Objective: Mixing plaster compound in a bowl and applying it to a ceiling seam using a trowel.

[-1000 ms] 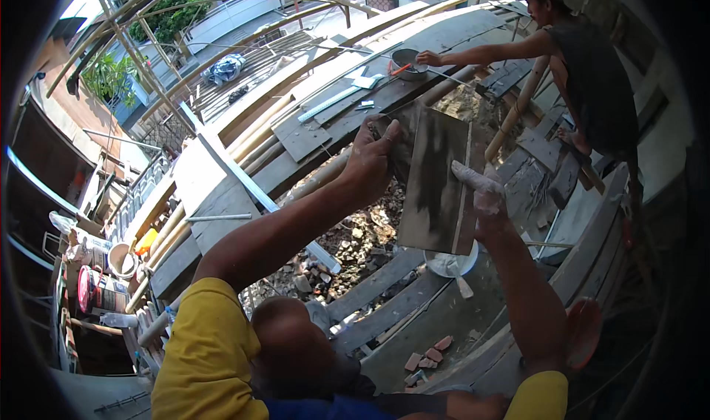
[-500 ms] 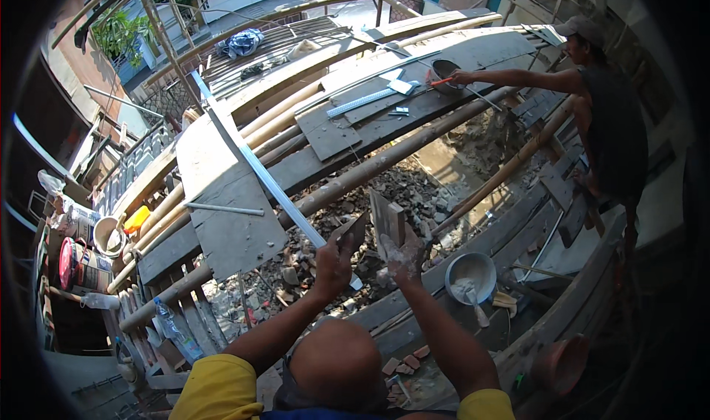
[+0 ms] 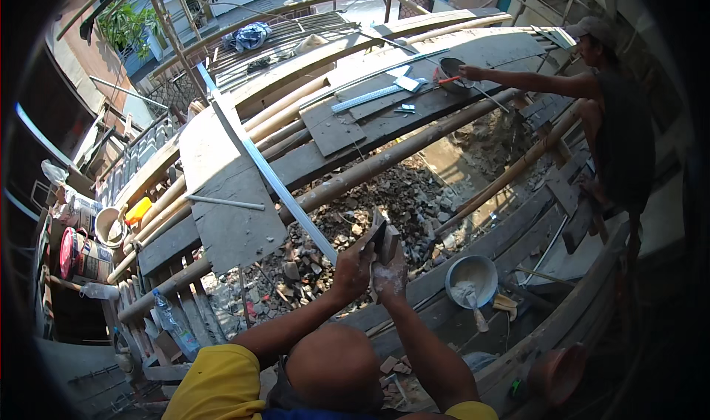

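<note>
Both my hands are raised and close together, out over the rubble below. My left hand (image 3: 353, 273) is closed on a thin dark flat plate (image 3: 378, 236), whose exact kind I cannot make out. My right hand (image 3: 390, 278), whitened with plaster, grips a flat board with a wooden block (image 3: 389, 247) on its back. The plate and the board stand nearly upright, side by side, tips near each other; whether they touch is unclear. Right of my right hand sits a metal bowl (image 3: 487, 273) of whitish mix, with a scooping tool (image 3: 479, 319) leaning in it.
Planks and bamboo poles (image 3: 399, 161) form a scaffold over rubble (image 3: 355, 220). A long metal channel (image 3: 274, 179) runs down toward my left hand. At right a co-worker (image 3: 617, 116) reaches to a dark bowl (image 3: 453, 72). Buckets (image 3: 78, 253) and a plastic bottle (image 3: 174, 320) are at left.
The plate in my left hand and the board in my right hand have come closer together. My right hand has moved a little left and lower, my left hand slightly right.
</note>
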`<state>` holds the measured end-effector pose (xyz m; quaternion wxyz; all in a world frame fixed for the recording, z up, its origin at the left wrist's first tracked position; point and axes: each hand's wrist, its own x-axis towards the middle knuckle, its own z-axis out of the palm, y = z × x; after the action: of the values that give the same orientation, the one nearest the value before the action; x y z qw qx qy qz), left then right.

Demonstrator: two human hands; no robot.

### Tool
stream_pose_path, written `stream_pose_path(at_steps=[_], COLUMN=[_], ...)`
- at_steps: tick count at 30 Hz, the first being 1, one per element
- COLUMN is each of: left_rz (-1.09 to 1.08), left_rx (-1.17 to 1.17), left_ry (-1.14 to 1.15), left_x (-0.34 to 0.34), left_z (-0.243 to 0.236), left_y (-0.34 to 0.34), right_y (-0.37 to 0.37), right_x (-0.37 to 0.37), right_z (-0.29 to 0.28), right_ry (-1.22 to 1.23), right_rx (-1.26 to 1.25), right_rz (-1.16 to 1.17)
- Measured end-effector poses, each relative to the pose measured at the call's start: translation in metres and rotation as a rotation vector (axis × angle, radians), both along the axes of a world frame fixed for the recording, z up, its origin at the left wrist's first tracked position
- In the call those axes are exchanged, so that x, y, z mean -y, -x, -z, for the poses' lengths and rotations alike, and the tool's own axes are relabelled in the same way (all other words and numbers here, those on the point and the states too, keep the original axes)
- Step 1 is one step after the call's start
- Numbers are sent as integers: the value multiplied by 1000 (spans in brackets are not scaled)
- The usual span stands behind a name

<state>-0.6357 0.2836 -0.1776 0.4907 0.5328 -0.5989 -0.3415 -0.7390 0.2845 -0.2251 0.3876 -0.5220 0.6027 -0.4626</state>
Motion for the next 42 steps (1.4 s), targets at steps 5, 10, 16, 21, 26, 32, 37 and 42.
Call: stream_pose_path(at_steps=[5, 10, 16, 21, 26, 32, 37, 42], left_rz=[-88, -2, 5, 41, -18, 33, 60, 21], left_rx=[58, 10, 118, 34, 3, 65, 2, 17], left_ry=[-178, -32, -88, -72, -202, -180, 69, -186], left_x=[17, 4, 1, 1, 16, 15, -4, 4], left_z=[-10, -6, 0, 2, 1, 4, 14, 27], left_y=[-8, 0, -3, 0, -10, -13, 2, 2], right_y=[-15, -2, -2, -2, -10, -9, 1, 6], right_x=[-15, -9, -10, -3, -14, -12, -2, -6], right_z=[0, 1, 5, 1, 20, 0, 15, 14], right_ry=[10, -84, -41, -90, -14, -6, -34, 134], right_rx=[-193, 32, -44, 16, -170, 70, 168, 34], right_rz=[5, -32, -21, -9, 28, -21, 14, 23])
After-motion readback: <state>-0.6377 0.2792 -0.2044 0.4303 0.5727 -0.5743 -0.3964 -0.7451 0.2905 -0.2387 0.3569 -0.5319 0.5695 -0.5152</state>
